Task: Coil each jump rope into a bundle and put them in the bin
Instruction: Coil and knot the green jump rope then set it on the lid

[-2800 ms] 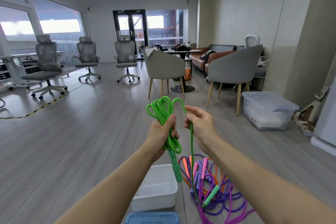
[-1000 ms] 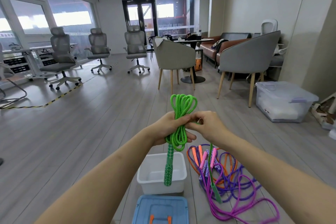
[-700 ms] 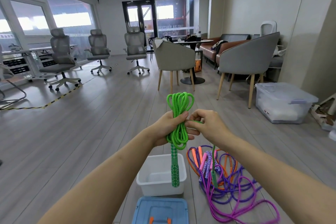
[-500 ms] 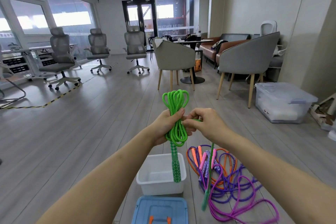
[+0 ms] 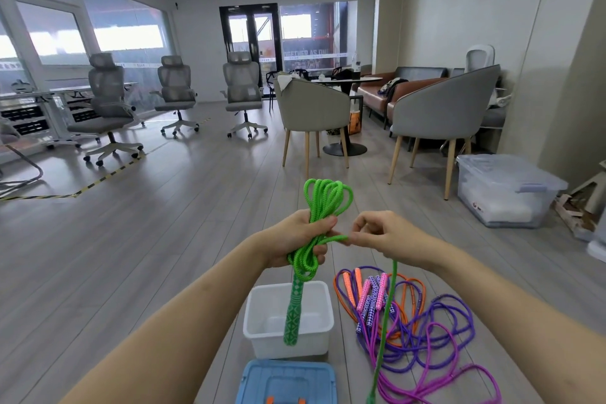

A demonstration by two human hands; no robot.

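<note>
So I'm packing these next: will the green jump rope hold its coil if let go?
Probably not. The green jump rope looks floppy: its free tail hangs limp from the right hand. Its loops stay bunched only in the left hand grip. The dangling handle likely adds pull.

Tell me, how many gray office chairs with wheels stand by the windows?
3. One office chair stands at the left near the desks, a second in the middle, a third nearest the black doors. More may be hidden beyond the left edge.

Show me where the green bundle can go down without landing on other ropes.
Free: inside the white plastic bin, and bare wood floor left of it. Crowded: the tangle of purple, orange and pink ropes right of the bin; the blue lid in front.
</note>
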